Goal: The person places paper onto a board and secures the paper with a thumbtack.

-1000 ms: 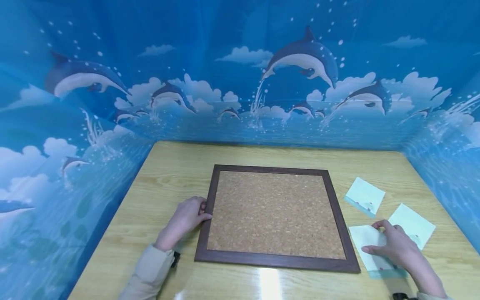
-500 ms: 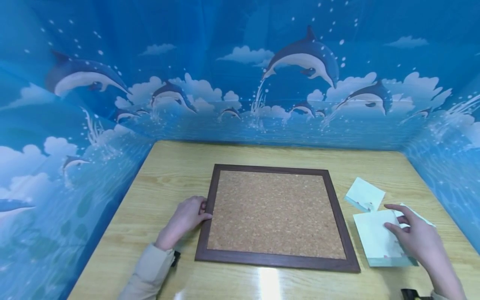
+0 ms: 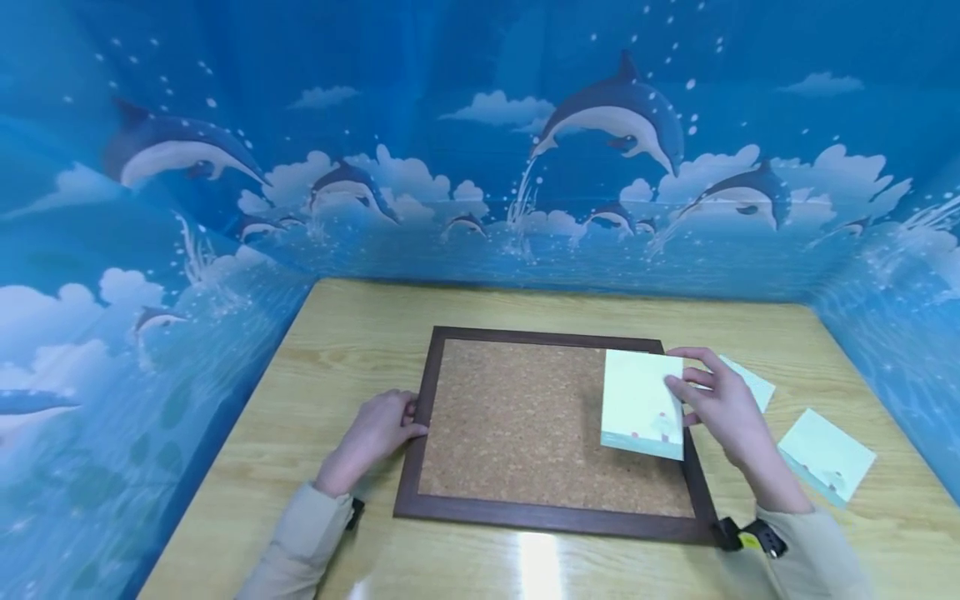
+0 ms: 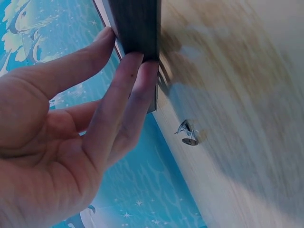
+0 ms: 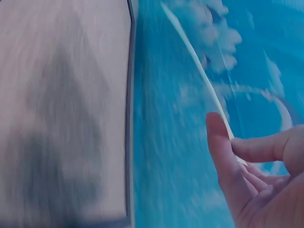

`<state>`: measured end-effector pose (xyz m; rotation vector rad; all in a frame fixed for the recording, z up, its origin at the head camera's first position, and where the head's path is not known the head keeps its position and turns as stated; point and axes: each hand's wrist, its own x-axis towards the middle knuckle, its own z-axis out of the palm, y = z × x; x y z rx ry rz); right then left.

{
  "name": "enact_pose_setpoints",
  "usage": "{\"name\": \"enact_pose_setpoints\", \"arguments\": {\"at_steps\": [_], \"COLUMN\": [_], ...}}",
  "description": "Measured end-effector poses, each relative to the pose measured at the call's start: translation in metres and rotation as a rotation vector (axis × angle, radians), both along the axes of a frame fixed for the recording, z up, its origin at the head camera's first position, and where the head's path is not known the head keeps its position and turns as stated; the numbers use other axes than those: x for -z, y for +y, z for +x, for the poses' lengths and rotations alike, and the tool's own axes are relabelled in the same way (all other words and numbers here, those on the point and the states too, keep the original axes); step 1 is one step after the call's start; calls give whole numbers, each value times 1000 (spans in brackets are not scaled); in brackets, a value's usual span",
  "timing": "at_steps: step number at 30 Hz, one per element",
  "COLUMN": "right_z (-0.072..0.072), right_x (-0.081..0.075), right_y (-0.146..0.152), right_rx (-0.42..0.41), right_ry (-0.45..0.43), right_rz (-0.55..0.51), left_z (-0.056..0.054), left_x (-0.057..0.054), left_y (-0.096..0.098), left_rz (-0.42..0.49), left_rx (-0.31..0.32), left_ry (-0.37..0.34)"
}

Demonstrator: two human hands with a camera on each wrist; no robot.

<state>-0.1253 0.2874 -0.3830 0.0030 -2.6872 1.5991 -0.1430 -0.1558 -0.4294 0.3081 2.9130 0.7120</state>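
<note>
Note (image 3: 641,396), likely light and creasable, best held by the edge right grip (image 3: 720,407) pinches; left grip (image 3: 377,427) holds board (image 3: 517,425).

I checked all three views and read no text, number, brand or sign. Any marking on the yellow patch (image 3: 750,541) of the black wrist device (image 3: 772,539) was too small for me to make out.

Pale beige sleeves (image 3: 288,546), kinda creased. Black strap (image 3: 772,540) on the right with a bright yellow patch (image 3: 750,541), small black bit (image 3: 356,514) showing on the left.
</note>
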Motion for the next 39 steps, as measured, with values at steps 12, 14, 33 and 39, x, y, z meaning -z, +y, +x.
{"name": "enact_pose_setpoints", "arguments": {"at_steps": [12, 14, 33, 39], "right_z": [-48, -56, -83, -86], "right_x": [16, 21, 59, 67], "right_y": [-107, -122, -194, -202], "right_rx": [-190, -191, -196, -194], "right_ry": [-162, -189, -362, -348], "right_rz": [-197, -225, -360, -322], "left_z": [-2, -1, 3, 9], "left_x": [0, 0, 6, 21], "left_y": [-2, -3, 12, 18], "left_rz": [30, 34, 56, 10], "left_rx": [-15, -14, 191, 355], "left_ry": [-19, -15, 125, 64]}}
